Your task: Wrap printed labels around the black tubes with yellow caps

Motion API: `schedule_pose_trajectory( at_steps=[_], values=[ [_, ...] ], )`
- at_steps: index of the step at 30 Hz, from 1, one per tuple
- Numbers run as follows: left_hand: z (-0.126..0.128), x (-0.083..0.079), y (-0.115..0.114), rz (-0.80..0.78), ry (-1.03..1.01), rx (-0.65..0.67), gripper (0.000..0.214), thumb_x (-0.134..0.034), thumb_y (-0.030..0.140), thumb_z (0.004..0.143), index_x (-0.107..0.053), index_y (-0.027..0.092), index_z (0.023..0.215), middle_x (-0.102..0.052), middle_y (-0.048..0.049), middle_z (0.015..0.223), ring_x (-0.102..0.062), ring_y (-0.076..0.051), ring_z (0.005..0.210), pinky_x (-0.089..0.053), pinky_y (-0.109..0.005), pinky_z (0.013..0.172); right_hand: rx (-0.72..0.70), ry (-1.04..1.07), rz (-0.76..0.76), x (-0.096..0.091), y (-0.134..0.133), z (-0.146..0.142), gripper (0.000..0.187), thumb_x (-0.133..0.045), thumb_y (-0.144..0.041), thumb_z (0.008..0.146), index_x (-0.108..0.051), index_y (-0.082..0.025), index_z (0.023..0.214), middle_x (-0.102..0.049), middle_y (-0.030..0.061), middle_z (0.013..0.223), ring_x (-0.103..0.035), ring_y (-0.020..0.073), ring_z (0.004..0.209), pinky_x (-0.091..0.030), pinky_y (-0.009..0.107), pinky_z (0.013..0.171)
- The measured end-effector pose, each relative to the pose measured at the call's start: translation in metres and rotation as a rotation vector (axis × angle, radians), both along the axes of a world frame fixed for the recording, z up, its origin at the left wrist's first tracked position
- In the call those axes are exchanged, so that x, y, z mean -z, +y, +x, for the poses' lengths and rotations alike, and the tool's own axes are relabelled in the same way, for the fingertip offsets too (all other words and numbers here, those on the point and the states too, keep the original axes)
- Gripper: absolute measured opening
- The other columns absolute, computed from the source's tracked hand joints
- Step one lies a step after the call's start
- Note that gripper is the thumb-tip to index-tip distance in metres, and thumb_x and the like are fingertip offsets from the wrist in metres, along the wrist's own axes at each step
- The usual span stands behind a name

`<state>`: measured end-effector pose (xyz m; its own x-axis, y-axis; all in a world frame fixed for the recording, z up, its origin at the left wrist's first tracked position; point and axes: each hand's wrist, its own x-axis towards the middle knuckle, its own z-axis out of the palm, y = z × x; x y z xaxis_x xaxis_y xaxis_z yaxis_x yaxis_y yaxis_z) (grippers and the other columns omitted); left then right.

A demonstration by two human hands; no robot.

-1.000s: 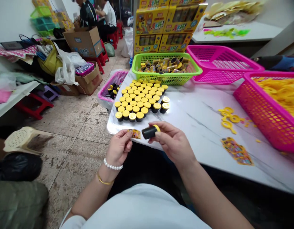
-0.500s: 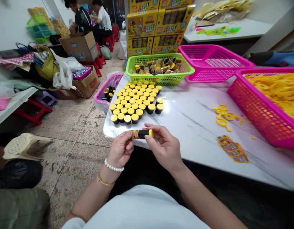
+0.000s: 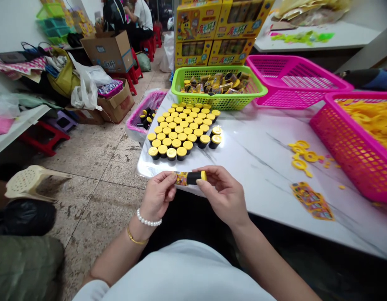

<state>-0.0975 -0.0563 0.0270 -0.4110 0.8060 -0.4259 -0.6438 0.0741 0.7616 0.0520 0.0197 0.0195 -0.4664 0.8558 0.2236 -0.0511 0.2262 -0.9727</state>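
Left hand (image 3: 158, 193) is pinching the loose end of a yellow sticker (image 3: 181, 178) between thumb and fingertips, right over the near edge of the marble surface (image 3: 262, 159). The sticker's other end already sits against the little black tube (image 3: 193, 177) with the yellow cap. It lies on its side, cap pointing toward 3 o'clock, and the right hand (image 3: 223, 193) grips it by the cap end with thumb and fingers.

How I'd do this bit well: keep the sticker taut with the left hand so it doesn't crease, and square its edge to the tube before pressing. Then roll the tube with the right fingers rather than dragging the label round, smoothing as it goes. Probably best to keep fingertips off the sticky side. A skewed start looks like the main risk, since the wrap would spiral.

At 12 o'clock from the hands stands a tight block of capped tubes (image 3: 180, 131), upright. Past that there's a green basket (image 3: 218, 85) of wrapped ones. At about 3 o'clock a sheet of stickers (image 3: 311, 200) lies flat on the surface, with loose yellow rings (image 3: 301, 154) just beyond it, then a pink basket (image 3: 353, 146) at the far right.
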Motion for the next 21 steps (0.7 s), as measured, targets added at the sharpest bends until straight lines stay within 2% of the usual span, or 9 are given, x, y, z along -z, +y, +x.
schedule_pose_trajectory(
  at_steps=[6,9,13,16,18,20,21],
  values=[
    [0.002,0.001,0.005,-0.015,-0.057,0.002,0.044,-0.094,0.036,0.054,-0.064,0.012,0.076,-0.059,0.0037,0.056,-0.039,0.000,0.036,-0.015,-0.012,0.034,0.001,0.088,-0.131,0.003,-0.007,-0.006,0.026,-0.072,-0.040,0.089,-0.066,-0.023,0.108,-0.076,0.0068,0.110,-0.075,0.0198,0.097,-0.061,0.036,0.093],
    [0.003,0.006,0.005,-0.042,-0.075,0.007,0.046,-0.094,0.037,0.053,-0.065,0.012,0.078,-0.060,0.0031,0.058,-0.039,0.000,0.036,-0.014,-0.013,0.034,0.023,0.113,-0.187,0.010,-0.011,-0.009,0.026,-0.069,-0.042,0.091,-0.063,-0.023,0.108,-0.076,0.0069,0.107,-0.075,0.0187,0.091,-0.063,0.035,0.088],
    [0.002,0.013,-0.004,-0.048,-0.001,0.015,0.046,-0.093,0.041,0.056,-0.067,0.011,0.079,-0.059,0.0027,0.057,-0.041,-0.002,0.038,-0.016,-0.014,0.034,0.036,0.016,-0.083,0.014,-0.010,-0.002,0.029,-0.073,-0.041,0.088,-0.064,-0.022,0.108,-0.075,0.0050,0.098,-0.074,0.0179,0.087,-0.062,0.032,0.084],
    [-0.002,0.013,-0.012,0.031,0.156,-0.052,0.042,-0.091,0.041,0.064,-0.070,0.013,0.087,-0.063,0.0008,0.065,-0.050,-0.004,0.048,-0.029,-0.013,0.038,-0.047,-0.002,-0.043,0.004,-0.010,0.010,0.027,-0.077,-0.036,0.084,-0.068,-0.023,0.106,-0.075,0.0044,0.101,-0.074,0.0182,0.090,-0.061,0.031,0.086],
    [-0.006,0.010,-0.017,0.137,0.252,-0.057,0.047,-0.093,0.036,0.063,-0.072,0.017,0.101,-0.070,-0.0031,0.085,-0.061,-0.008,0.066,-0.045,-0.015,0.050,-0.079,0.019,-0.027,-0.004,-0.011,0.016,0.024,-0.077,-0.032,0.086,-0.069,-0.025,0.108,-0.075,0.0035,0.104,-0.074,0.0177,0.092,-0.061,0.030,0.087],
    [-0.007,0.008,-0.018,0.226,0.288,0.088,0.053,-0.094,0.033,0.061,-0.072,0.018,0.107,-0.073,-0.0062,0.100,-0.066,-0.013,0.078,-0.054,-0.021,0.062,-0.114,0.009,0.053,-0.010,-0.010,0.019,0.025,-0.076,-0.028,0.087,-0.071,-0.028,0.111,-0.074,0.0035,0.108,-0.073,0.0185,0.097,-0.060,0.032,0.090],
    [-0.007,0.006,-0.017,0.238,0.290,0.184,0.050,-0.093,0.032,0.062,-0.073,0.017,0.106,-0.073,-0.0067,0.099,-0.067,-0.014,0.078,-0.056,-0.024,0.065,-0.131,-0.014,0.120,-0.012,-0.009,0.020,0.027,-0.076,-0.026,0.086,-0.072,-0.029,0.112,-0.073,0.0040,0.110,-0.071,0.0193,0.101,-0.059,0.033,0.092]
  ],
)
